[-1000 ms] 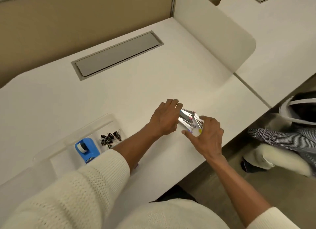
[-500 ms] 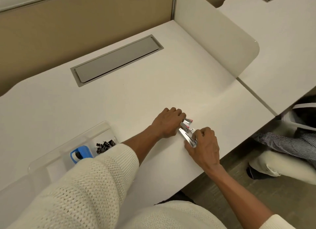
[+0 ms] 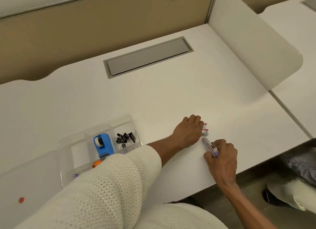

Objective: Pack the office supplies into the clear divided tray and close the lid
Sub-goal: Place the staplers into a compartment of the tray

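The clear divided tray point(image 3: 68, 143) lies at the left of the white desk. In it are a blue tape dispenser point(image 3: 103, 145), black binder clips point(image 3: 125, 138) and an orange item point(image 3: 96, 163), partly behind my sleeve. My left hand point(image 3: 189, 132) rests on the desk right of the tray, fingers curled over small silver pieces with red tips point(image 3: 205, 131). My right hand point(image 3: 222, 157), closer to the near edge, pinches a few slim silver pieces with purple tips point(image 3: 210, 146). The two bunches lie slightly apart.
The tray's clear lid point(image 3: 25, 174) lies open at the far left, with a red dot point(image 3: 21, 200) on it. A grey cable hatch point(image 3: 147, 56) sits at the back of the desk. A white divider panel point(image 3: 253, 45) stands on the right. The desk edge point(image 3: 222, 182) runs just below my right hand.
Both hands have come down onto the desk and the silver bunch has split. My right hand has drawn its pieces toward the near edge. My view has shifted right, showing more of the tray.
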